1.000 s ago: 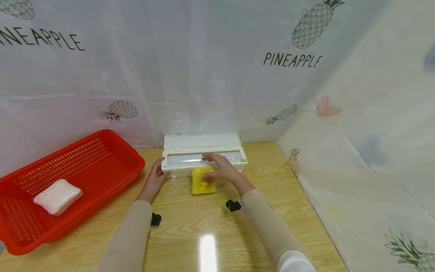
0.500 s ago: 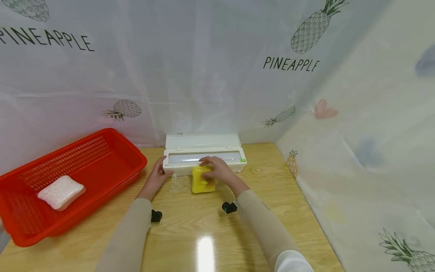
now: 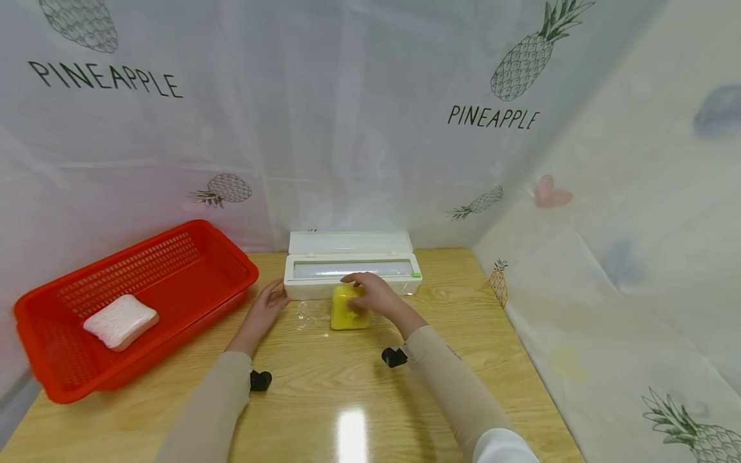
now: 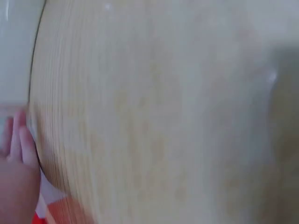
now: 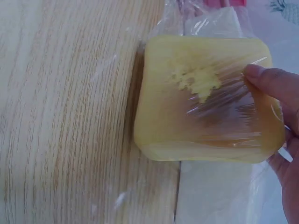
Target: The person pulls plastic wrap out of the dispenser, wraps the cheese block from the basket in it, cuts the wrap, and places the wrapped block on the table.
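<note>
A white cling film dispenser [image 3: 353, 290] stands with its lid raised and a green slider at its right end. My left hand [image 3: 269, 307] is at the dispenser's left end, its fingers [image 4: 27, 144] fairly straight; contact cannot be made out. In front of the dispenser, my right hand [image 3: 379, 297] pinches a yellow rounded-square block [image 3: 347, 315] at its edge, thumb [image 5: 271, 83] on top. Clear cling film [image 5: 210, 21] lies over the block [image 5: 196, 116] and spreads beside it. The right hand's other fingers are partly hidden behind the block.
A red slotted basket [image 3: 191, 308] sits to the left, with a white rounded block [image 3: 121, 321] inside. The wooden table [image 3: 307, 399] meets a printed sheet [image 3: 359, 161] at the back and right.
My left hand has loosened from the dispenser's left end and drawn slightly leftward. My right hand has settled on the yellow block's edge. The head view has shifted slightly.
</note>
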Demonstrator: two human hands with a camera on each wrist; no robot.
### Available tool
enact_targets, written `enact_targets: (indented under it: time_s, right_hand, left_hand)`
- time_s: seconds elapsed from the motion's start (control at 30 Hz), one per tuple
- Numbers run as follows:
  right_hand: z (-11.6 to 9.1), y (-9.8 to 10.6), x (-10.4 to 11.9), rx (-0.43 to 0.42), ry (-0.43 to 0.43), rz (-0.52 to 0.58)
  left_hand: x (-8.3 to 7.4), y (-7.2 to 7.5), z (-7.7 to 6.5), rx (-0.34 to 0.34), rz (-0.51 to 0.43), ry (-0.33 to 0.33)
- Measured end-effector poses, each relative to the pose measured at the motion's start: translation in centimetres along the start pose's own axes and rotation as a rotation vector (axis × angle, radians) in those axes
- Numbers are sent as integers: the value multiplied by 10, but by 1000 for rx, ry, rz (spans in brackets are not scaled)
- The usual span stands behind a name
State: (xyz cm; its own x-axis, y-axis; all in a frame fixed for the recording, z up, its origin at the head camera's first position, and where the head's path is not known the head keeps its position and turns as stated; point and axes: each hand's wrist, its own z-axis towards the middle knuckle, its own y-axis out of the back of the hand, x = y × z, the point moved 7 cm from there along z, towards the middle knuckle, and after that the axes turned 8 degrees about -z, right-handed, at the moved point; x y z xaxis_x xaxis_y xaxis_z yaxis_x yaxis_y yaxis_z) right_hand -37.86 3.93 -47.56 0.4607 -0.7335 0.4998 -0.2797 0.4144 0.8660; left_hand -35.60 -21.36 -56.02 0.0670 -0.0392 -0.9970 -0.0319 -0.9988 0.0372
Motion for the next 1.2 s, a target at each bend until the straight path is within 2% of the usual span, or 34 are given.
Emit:
enact_targets:
  time_s: [0.17,0.3,0.4,0.53,0.7,0.77,0.83,0.97,1.03,1.1,1.2]
  right_hand:
    - [-3,1,10,35,42,-93]
    - [-11,12,15,-49,35,-90]
    - [-19,21,16,-174,4,3]
    - [-32,28,19,-326,-23,181]
    - [-44,25,31,-398,-8,368]
    - [-48,24,34,-408,-7,418]
    - [-54,26,41,-394,-3,457]
    - [-74,40,62,-299,41,565]
    - [-84,47,70,-256,75,640]
    - [-90,47,68,-243,87,706]
    - [-97,41,60,-231,65,763]
  left_hand:
    - [-12,-5,-23,-115,-27,-36]
    - [-23,-14,-41,-156,-112,-77]
    - [-32,-24,-54,-178,-176,-99]
    - [-41,-46,-72,-168,-286,-103]
    - [-48,-77,-87,-82,-363,-61]
    - [-50,-87,-90,-59,-357,-29]
    - [-50,-92,-91,-65,-348,10]
    - [-49,-92,-95,-95,-370,62]
    - [-50,-91,-98,-94,-416,73]
    - [-52,-91,-102,-89,-461,74]
    - [-54,-93,-105,-79,-507,62]
